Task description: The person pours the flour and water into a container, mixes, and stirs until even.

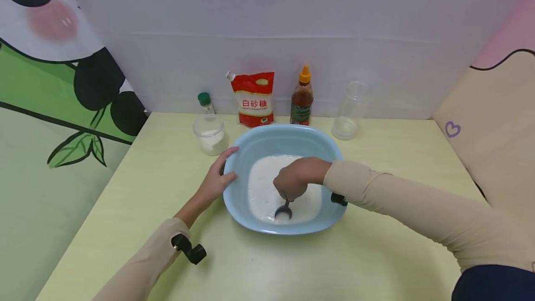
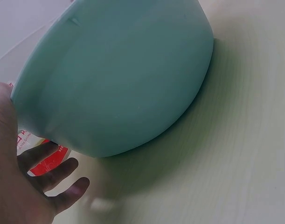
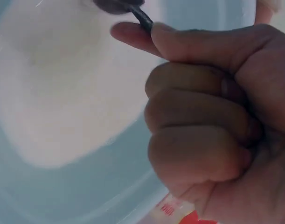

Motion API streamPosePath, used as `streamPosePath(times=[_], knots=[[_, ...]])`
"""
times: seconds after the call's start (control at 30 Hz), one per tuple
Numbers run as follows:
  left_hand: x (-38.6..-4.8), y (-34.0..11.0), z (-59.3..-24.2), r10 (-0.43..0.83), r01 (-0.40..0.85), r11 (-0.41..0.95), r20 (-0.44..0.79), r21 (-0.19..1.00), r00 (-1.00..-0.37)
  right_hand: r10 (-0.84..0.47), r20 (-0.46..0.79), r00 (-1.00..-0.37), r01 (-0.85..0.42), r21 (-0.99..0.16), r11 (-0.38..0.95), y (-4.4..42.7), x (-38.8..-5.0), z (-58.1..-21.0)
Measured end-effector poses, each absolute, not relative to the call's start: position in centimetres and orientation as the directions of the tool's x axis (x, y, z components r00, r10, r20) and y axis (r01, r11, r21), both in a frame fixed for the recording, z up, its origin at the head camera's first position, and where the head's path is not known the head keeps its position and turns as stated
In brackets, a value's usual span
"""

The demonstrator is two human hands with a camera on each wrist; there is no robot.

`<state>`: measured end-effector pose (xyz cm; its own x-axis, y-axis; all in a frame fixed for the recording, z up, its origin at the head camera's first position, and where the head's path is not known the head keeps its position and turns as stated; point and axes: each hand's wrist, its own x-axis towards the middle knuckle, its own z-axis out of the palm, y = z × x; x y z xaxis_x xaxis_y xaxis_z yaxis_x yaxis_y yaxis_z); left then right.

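A person in beige sleeves works a metal spoon [image 1: 286, 211] through milky white liquid [image 1: 262, 173] in a pale-blue plastic basin [image 1: 288, 231] set on the light wood-grain worktop [image 1: 259, 268]. The right grip [image 1: 296, 178], reaching over the basin, grasps the spoon's handle between thumb and forefinger, the other fingers folded into the palm, while the spoon's bowl dips into the liquid. The left grip [image 1: 215, 180] grasps the basin's left side, thumb over the rim. Lined up behind, from left: a lidless glass jar [image 1: 211, 137] of white contents with a green-capped bottle [image 1: 204, 100] just behind it; a red-and-white pouch [image 1: 253, 100] marked in Chinese as white sugar; an orange-capped sauce bottle [image 1: 302, 101], its base hidden by the basin; and a clear glass tumbler [image 1: 348, 120].
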<state>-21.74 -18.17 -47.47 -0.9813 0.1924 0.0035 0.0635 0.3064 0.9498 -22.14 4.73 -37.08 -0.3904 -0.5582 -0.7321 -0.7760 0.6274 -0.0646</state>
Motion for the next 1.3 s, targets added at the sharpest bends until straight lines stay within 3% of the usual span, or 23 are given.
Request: streamPosePath(times=[0.13, 0.33, 0.5, 0.6, 0.7, 0.97, 1.17, 1.3], knots=[[-21.8, -18.2, -47.5, 0.196, 0.058, 0.305, -0.003, 0.951, -0.981, -0.500, -0.758, -0.418, -0.714, -0.066, 0.697, 5.7, -22.8, -37.0], [-21.9, -18.4, -47.7, 0.188, 0.061, 0.313, 0.001, 0.948, -0.982, -0.636, -0.648, -0.420, -0.665, -0.256, 0.701, 4.8, -23.2, -38.1], [-22.0, -18.3, -47.6, 0.194, 0.081, 0.315, 0.019, 0.946, -0.981, -0.637, -0.580, -0.508, -0.683, -0.180, 0.708, 4.3, -23.9, -38.2], [-21.9, -18.3, -47.7, 0.202, 0.087, 0.310, 0.023, 0.947, -0.979, -0.632, -0.594, -0.498, -0.664, -0.207, 0.718, 4.6, -23.7, -38.4], [-22.0, -18.4, -47.7, 0.208, 0.090, 0.310, 0.025, 0.947, -0.978, -0.642, -0.631, -0.437, -0.666, -0.253, 0.702, 5.1, -23.0, -38.5], [-22.3, -18.4, -47.9, 0.214, 0.093, 0.308, 0.026, 0.947, -0.976, -0.466, -0.774, -0.428, -0.702, -0.039, 0.711, 7.4, -23.6, -37.1], [-22.0, -18.5, -47.8, 0.210, 0.100, 0.308, 0.035, 0.946, -0.977, -0.589, -0.701, -0.402, -0.645, -0.240, 0.726, 5.1, -23.4, -37.9], [-21.9, -18.4, -47.9, 0.212, 0.099, 0.308, 0.034, 0.946, -0.977, -0.651, -0.596, -0.471, -0.674, -0.232, 0.701, 3.4, -23.6, -38.5]])
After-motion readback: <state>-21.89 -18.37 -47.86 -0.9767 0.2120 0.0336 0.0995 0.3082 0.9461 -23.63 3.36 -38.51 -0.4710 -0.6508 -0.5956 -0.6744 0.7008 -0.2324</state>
